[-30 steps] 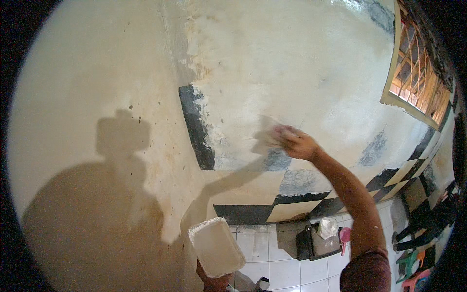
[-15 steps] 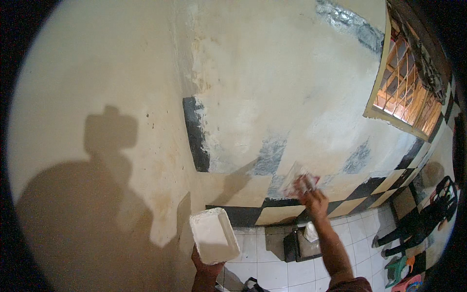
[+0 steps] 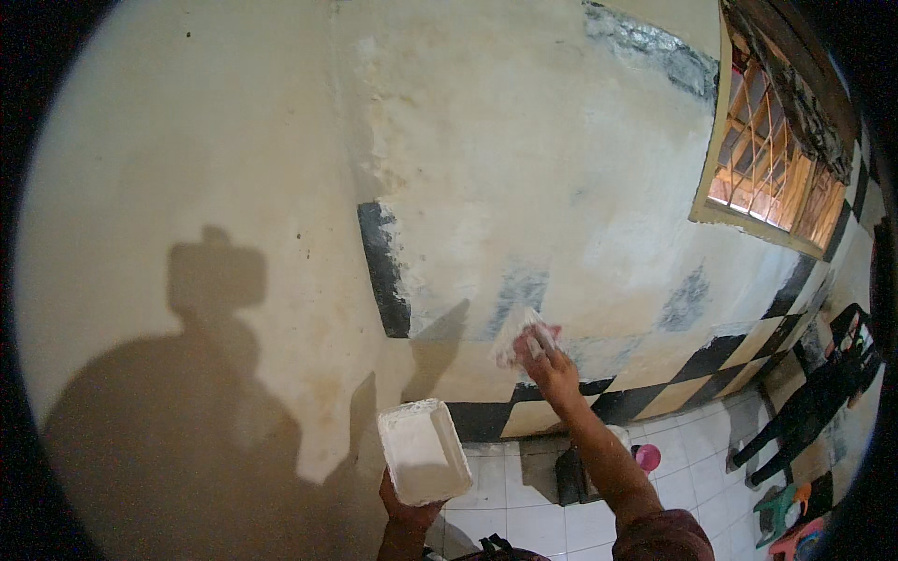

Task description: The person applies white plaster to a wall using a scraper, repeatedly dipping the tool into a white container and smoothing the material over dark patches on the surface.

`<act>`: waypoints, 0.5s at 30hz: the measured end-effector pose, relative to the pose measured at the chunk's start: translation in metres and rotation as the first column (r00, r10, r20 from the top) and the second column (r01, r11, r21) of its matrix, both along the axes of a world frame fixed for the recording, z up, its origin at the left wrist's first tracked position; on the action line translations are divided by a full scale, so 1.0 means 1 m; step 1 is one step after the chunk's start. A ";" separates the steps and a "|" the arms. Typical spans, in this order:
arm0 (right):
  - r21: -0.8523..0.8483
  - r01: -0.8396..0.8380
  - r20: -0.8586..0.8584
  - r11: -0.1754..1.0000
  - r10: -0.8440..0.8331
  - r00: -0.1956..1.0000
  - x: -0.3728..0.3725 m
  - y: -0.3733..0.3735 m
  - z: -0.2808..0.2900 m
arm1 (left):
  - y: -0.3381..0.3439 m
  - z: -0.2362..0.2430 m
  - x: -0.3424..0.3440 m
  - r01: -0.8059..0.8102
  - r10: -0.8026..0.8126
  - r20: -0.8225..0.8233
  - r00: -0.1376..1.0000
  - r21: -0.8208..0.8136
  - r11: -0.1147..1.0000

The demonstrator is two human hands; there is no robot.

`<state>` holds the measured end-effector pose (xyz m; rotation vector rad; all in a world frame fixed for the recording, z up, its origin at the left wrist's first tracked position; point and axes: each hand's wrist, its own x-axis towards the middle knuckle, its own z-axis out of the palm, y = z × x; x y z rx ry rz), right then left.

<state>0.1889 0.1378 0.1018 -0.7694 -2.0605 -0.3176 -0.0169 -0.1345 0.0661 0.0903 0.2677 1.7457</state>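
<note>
My left hand [image 3: 410, 506] grips a white rectangular tub [image 3: 465, 458] from below at its near end. Pale paste lies in the tub, and its rim is crusted with the same stuff. My right hand [image 3: 554, 372] is closed round a flat, pale putty spreader [image 3: 510, 344] with reddish smears, pressed against the wall [image 3: 486, 224]. The spreader sits just below a grey, thinly coated patch [image 3: 521, 285] and above a row of black and cream checks [image 3: 458, 420]. The hand partly hides the tool's grip.
A barred window [image 3: 772, 159] is at the upper right. On the white tiled floor [image 3: 580, 528] stand a dark box [image 3: 569, 477] and a pink bowl [image 3: 646, 457]. Another person [image 3: 804, 411] stands at the far right near coloured stools [image 3: 773, 516]. A side wall [image 3: 187, 140] borders my left.
My right hand and the spreader have moved left along the wall. The pink bowl has come into sight beside my arm. The tub stays in my left hand.
</note>
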 end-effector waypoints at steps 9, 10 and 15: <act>0.259 -0.335 0.365 0.906 0.229 0.903 -0.186 0.090 0.132 | 0.006 -0.055 -0.020 -0.273 0.252 -0.477 0.842 0.026 0.962; 0.259 -0.332 0.369 0.907 0.224 0.902 -0.201 0.096 0.136 | 0.011 -0.063 -0.023 -0.337 0.288 -0.626 0.725 0.042 0.940; 0.245 -0.258 0.278 0.935 0.187 0.942 -0.157 0.115 0.145 | 0.020 -0.070 -0.028 -0.210 0.219 -0.036 0.975 0.171 0.963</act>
